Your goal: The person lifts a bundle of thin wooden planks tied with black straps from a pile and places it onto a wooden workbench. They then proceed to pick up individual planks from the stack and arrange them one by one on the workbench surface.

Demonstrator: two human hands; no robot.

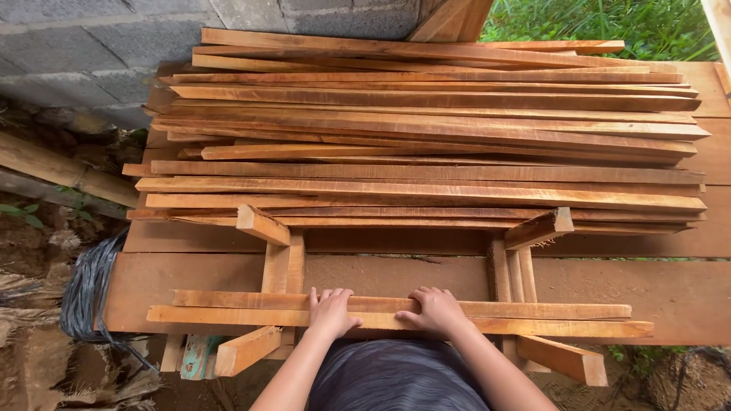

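Where the wide workbench plank [609, 293] meets the person's body, 2 long thin wooden slats [533, 318] lie side by side across it, running left to right. The left hand [330, 310] rests palm down on the nearer slat, fingers spread flat over both strips and not curled around them. The right hand [436, 308] lies just beside it, also palm down, with the fingers bent a little over the far edge of the slats; whether it pinches the wood or only presses on it is hard to tell from above. The slats sit on a rough wooden jig [278, 266] made of 2 upright supports with short angled blocks at each end. Beyond the jig, a large stack of similar slats [426, 137] fills the back of the bench, piled in loose layers. A grey block wall [99, 46] stands behind the stack, green grass [609, 19] shows at the top right, and a bundle of dark cord [87, 293] hangs off the bench's left end.
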